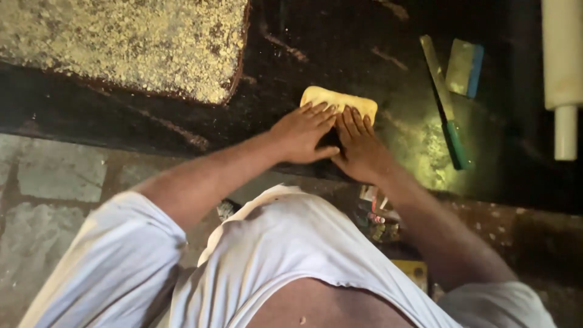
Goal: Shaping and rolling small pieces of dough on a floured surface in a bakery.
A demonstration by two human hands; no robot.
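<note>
Closest to the camera, a white shirt (303, 255) and rolled white sleeves fill the bottom of the view, with both bare forearms reaching forward over the edge of a dark stone counter (340, 48). Just past that edge, the left hand (302, 133) and the right hand (358, 146) lie side by side, thumbs nearly meeting, fingers spread flat and not gripping anything. Both press palm-down on the near half of a yellow slab of dough (339, 100), which lies flat on the counter, its far rounded edge showing beyond the fingertips. The flat, open hands and straight arms look set to put weight on it from above rather than lift it.

To the right, well apart from the dough, a long knife with a green handle (446, 106) lies on a patch of counter dusted with pale crumbs, and beside it a small scraper with a blue edge (464, 68). Farther right, a white rolling pin (563, 73) lies along the frame's edge. At far left sits a wide sheet of grainy, sesame-like brittle (133, 42).
</note>
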